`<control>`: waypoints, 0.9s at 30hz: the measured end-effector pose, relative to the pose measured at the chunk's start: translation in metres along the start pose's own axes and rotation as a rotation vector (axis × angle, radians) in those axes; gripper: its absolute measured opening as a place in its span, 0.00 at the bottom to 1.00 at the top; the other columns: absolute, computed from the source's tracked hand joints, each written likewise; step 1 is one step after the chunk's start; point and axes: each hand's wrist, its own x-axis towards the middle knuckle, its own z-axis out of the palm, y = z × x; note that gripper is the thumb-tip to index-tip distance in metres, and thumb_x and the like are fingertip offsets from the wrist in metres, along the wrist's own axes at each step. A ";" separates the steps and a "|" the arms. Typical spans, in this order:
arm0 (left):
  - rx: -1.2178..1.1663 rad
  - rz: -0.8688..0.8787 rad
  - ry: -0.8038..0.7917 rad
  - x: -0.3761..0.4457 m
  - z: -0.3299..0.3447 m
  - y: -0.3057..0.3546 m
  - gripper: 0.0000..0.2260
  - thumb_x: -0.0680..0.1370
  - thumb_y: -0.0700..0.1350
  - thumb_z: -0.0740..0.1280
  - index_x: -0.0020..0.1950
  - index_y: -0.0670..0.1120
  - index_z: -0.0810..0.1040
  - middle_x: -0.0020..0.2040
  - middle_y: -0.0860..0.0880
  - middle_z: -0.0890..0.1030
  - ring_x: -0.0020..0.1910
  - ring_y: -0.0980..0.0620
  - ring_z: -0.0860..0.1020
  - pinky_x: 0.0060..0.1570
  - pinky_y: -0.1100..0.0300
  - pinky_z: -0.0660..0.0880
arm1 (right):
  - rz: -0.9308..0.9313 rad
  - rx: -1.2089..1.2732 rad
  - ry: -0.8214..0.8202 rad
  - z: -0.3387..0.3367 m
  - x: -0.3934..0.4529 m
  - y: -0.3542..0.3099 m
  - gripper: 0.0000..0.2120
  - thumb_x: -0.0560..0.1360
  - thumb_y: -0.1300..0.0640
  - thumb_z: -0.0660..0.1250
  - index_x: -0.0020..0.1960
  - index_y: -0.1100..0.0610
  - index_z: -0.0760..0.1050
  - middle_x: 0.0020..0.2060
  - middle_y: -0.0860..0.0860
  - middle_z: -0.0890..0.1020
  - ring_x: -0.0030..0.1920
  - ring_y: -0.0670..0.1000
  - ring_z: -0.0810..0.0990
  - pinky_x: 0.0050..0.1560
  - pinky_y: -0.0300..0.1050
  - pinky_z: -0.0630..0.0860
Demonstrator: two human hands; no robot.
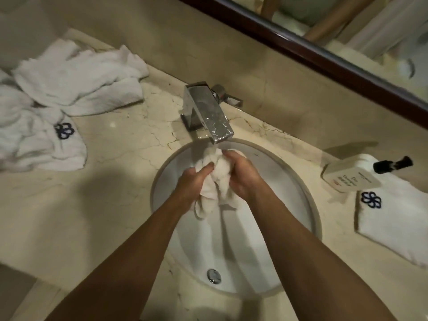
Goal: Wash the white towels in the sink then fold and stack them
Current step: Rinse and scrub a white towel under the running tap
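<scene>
A bunched white towel point(216, 179) hangs over the round white sink point(294, 181), just under the spout of the chrome tap point(206, 112). My left hand point(192, 181) grips its left side, thumb across the cloth. My right hand point(243, 174) grips its right side with curled fingers. A loose end of the towel droops below my hands. A heap of crumpled white towels point(69, 75) lies on the counter at the far left; one shows a dark blue flower logo. A flat white towel point(398, 221) with the same logo lies on the counter at the right.
A white pump bottle point(354, 174) with a black nozzle lies beside the flat towel at the right. The sink's metal drain point(213, 276) sits near me. A dark-framed mirror point(324, 56) runs above the marble counter point(120, 163).
</scene>
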 end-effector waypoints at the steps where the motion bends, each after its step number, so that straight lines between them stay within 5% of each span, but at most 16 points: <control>1: 0.072 0.038 0.080 0.014 -0.004 -0.001 0.22 0.74 0.63 0.67 0.54 0.46 0.83 0.48 0.46 0.86 0.50 0.44 0.83 0.54 0.51 0.79 | -0.022 -0.149 0.021 -0.001 0.003 0.005 0.11 0.78 0.56 0.68 0.47 0.61 0.86 0.48 0.61 0.84 0.48 0.58 0.84 0.54 0.49 0.82; 3: 0.065 0.035 0.062 0.018 -0.001 0.009 0.26 0.72 0.67 0.68 0.57 0.47 0.81 0.51 0.46 0.85 0.52 0.44 0.83 0.58 0.47 0.78 | 0.025 -0.293 -0.004 -0.004 0.006 0.015 0.14 0.78 0.48 0.69 0.51 0.58 0.86 0.49 0.59 0.86 0.48 0.56 0.86 0.54 0.49 0.81; 6: -0.290 -0.118 -0.122 0.019 0.005 0.016 0.33 0.72 0.70 0.66 0.64 0.45 0.80 0.58 0.40 0.83 0.59 0.39 0.81 0.65 0.42 0.74 | 0.116 -0.304 -0.074 -0.014 0.006 0.039 0.28 0.73 0.39 0.73 0.66 0.55 0.78 0.56 0.57 0.85 0.56 0.58 0.85 0.60 0.60 0.79; 8: -0.404 -0.250 -0.192 0.018 0.003 0.023 0.29 0.79 0.64 0.60 0.63 0.40 0.79 0.59 0.38 0.82 0.60 0.39 0.80 0.64 0.45 0.75 | 0.078 -0.396 0.007 -0.018 0.006 0.051 0.20 0.74 0.46 0.74 0.61 0.55 0.80 0.51 0.58 0.86 0.50 0.58 0.86 0.53 0.65 0.81; 10: -0.360 -0.356 -0.238 0.026 0.002 0.024 0.27 0.81 0.63 0.57 0.56 0.40 0.82 0.49 0.39 0.84 0.47 0.42 0.84 0.48 0.52 0.81 | -0.009 -0.514 0.128 -0.020 0.008 0.055 0.16 0.73 0.52 0.75 0.57 0.57 0.80 0.48 0.58 0.86 0.49 0.58 0.86 0.51 0.66 0.82; 12: -0.182 -0.340 -0.236 0.029 -0.003 0.026 0.23 0.80 0.63 0.58 0.50 0.44 0.81 0.38 0.43 0.84 0.36 0.48 0.84 0.36 0.59 0.79 | -0.080 -0.604 0.190 -0.020 0.017 0.053 0.21 0.71 0.54 0.74 0.62 0.58 0.76 0.52 0.56 0.85 0.53 0.57 0.85 0.51 0.56 0.83; 14: 0.107 -0.223 -0.186 0.038 -0.010 0.021 0.22 0.75 0.63 0.61 0.51 0.45 0.79 0.45 0.42 0.84 0.49 0.44 0.84 0.52 0.53 0.80 | -0.155 -0.623 0.198 -0.014 0.022 0.046 0.21 0.72 0.60 0.71 0.64 0.59 0.74 0.53 0.56 0.83 0.52 0.54 0.84 0.47 0.45 0.83; 16: 0.405 -0.080 -0.163 0.030 -0.021 0.018 0.23 0.79 0.60 0.59 0.59 0.42 0.79 0.58 0.38 0.81 0.60 0.39 0.78 0.64 0.46 0.73 | -0.206 -0.606 0.204 -0.010 0.025 0.034 0.22 0.70 0.60 0.70 0.64 0.58 0.75 0.53 0.55 0.84 0.51 0.53 0.84 0.48 0.46 0.83; 19: 0.753 0.107 -0.068 0.013 -0.032 0.005 0.22 0.78 0.62 0.60 0.58 0.47 0.81 0.55 0.44 0.84 0.55 0.41 0.81 0.57 0.50 0.77 | -0.171 -0.690 0.165 -0.016 0.024 0.016 0.18 0.66 0.57 0.68 0.56 0.58 0.79 0.46 0.55 0.86 0.46 0.54 0.85 0.45 0.48 0.83; 21: 0.841 0.336 0.031 0.003 -0.033 0.002 0.23 0.76 0.56 0.68 0.68 0.48 0.76 0.61 0.45 0.81 0.60 0.43 0.78 0.58 0.52 0.75 | -0.120 -0.775 0.077 -0.017 0.021 0.009 0.10 0.69 0.59 0.68 0.49 0.60 0.81 0.40 0.54 0.86 0.40 0.52 0.84 0.40 0.44 0.80; 24: 0.961 0.614 -0.143 0.012 -0.029 0.006 0.40 0.72 0.52 0.70 0.80 0.44 0.58 0.74 0.43 0.68 0.72 0.43 0.67 0.69 0.48 0.68 | -0.054 -0.872 -0.041 0.004 0.014 -0.002 0.11 0.69 0.55 0.70 0.47 0.61 0.80 0.38 0.55 0.85 0.39 0.52 0.84 0.42 0.45 0.79; 27: 0.918 0.661 -0.257 0.027 -0.035 0.028 0.33 0.70 0.53 0.71 0.74 0.50 0.69 0.66 0.47 0.78 0.64 0.48 0.77 0.63 0.53 0.73 | -0.019 -1.014 -0.202 0.019 0.004 -0.013 0.17 0.67 0.54 0.72 0.53 0.61 0.79 0.44 0.56 0.85 0.45 0.54 0.85 0.47 0.47 0.82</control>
